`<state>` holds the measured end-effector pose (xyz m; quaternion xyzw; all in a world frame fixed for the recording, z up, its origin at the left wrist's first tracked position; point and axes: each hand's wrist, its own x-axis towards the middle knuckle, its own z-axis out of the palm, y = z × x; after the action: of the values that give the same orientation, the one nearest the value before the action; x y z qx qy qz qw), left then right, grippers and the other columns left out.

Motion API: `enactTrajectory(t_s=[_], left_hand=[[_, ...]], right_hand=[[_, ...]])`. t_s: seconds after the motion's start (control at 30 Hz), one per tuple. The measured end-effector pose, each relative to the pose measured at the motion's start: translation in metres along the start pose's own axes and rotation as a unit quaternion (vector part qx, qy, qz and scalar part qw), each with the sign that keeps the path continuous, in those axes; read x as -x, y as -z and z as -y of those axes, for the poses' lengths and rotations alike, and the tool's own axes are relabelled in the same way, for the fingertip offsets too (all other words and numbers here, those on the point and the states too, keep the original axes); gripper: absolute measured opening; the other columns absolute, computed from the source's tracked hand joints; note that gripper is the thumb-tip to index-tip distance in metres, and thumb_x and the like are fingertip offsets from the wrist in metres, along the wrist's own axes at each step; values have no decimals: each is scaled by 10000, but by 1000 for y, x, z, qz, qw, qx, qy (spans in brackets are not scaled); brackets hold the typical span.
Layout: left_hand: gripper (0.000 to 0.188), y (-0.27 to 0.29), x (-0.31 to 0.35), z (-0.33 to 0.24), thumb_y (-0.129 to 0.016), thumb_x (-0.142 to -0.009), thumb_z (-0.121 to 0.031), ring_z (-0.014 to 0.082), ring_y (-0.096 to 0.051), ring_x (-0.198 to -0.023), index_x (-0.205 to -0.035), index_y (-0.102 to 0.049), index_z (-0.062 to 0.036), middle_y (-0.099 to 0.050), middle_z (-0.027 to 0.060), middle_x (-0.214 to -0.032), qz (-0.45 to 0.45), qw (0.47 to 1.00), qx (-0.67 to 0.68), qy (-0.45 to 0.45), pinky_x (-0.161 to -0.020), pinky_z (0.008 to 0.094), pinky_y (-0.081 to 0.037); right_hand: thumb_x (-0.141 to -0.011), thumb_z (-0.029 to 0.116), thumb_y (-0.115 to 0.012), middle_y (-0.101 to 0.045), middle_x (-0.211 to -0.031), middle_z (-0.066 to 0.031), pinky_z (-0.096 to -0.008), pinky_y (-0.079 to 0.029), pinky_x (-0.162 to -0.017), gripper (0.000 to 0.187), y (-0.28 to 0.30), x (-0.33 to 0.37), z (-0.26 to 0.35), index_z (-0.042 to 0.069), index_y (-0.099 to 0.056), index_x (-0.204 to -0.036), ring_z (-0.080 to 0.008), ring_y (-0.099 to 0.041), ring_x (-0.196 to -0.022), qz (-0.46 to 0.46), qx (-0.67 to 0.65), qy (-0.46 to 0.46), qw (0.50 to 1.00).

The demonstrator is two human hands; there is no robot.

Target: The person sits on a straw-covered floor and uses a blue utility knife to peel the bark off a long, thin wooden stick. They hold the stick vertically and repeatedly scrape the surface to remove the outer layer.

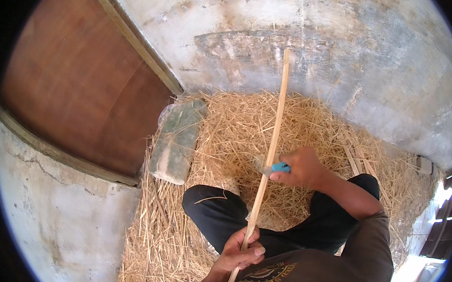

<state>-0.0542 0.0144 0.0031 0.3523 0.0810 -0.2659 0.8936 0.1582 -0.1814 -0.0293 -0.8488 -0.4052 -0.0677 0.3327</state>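
A long, pale strip of split wood or bamboo (277, 118) runs from my lap away toward the far wall, slightly bowed. My left hand (241, 251) is closed around its near part, close to my body. In my right hand (302, 167) is a knife (280, 167) with a blue handle, gripped in closed fingers. Its blade lies across the strip around the middle of its length; the blade is a little blurred. Beneath the strip, between my bent legs, lie loose straw-like shavings (236, 136).
A greenish block-like slab (179, 141) partly wrapped in plastic lies on the shavings to the left. Behind it is a brown panel (86, 77) in a wooden frame. A stained plaster wall (363, 61) stands at the far side. Thin wood pieces (355, 158) lie at the right.
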Motion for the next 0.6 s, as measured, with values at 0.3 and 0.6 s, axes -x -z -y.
enactTrajectory(t_s=[0.3,0.6], left_hand=[[274,-4,5,3,-558,-906,-3,38,-296,-369,-889,-318,-135,-372,-29,-511,22,996,-81,31,-454,225,-278],[270,2,30,14,-566,-902,5,32,-328,-385,-890,-334,-131,-358,-56,-534,23,996,-71,48,-423,182,-262]], right_hand=[[-815,688,-514,-489,-472,-83,-383,-410,-440,655,22,-36,-77,70,-623,-629,-245,-515,-428,-82,101,-201,971],[-850,644,-509,-484,-470,-108,-411,-430,-483,648,30,-49,-118,59,-589,-584,-276,-498,-451,-105,222,-195,950]])
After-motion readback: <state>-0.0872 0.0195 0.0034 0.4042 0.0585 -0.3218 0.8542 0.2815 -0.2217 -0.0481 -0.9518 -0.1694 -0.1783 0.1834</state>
